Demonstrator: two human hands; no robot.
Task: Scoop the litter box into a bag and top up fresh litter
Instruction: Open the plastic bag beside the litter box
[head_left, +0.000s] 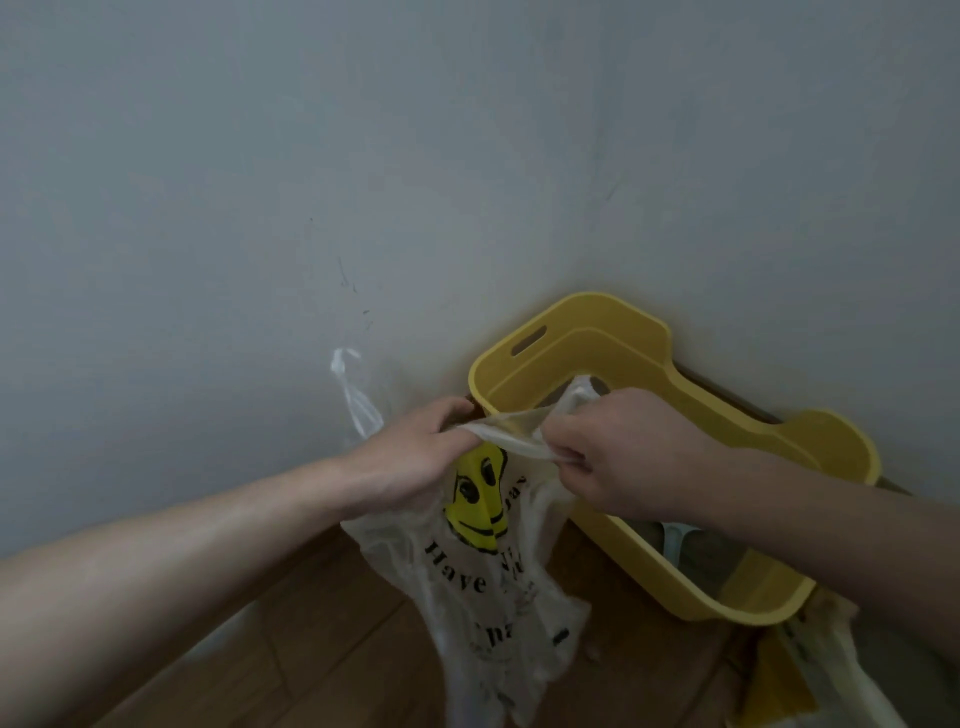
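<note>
Both of our hands pinch the top edge of the thin plastic bag (488, 551) and stretch it apart: the left hand (415, 457) closed on one side of the rim, the right hand (613, 447) closed on the other, so the mouth should open wide enough to take scoopings. We hold the bag in the air just beside the yellow litter box (670, 415), which sits on the wooden floor (332, 649) in the corner against the wall (363, 156), probably to keep spills short. No scoop shows clearly, so we judge scooping not yet begun.
</note>
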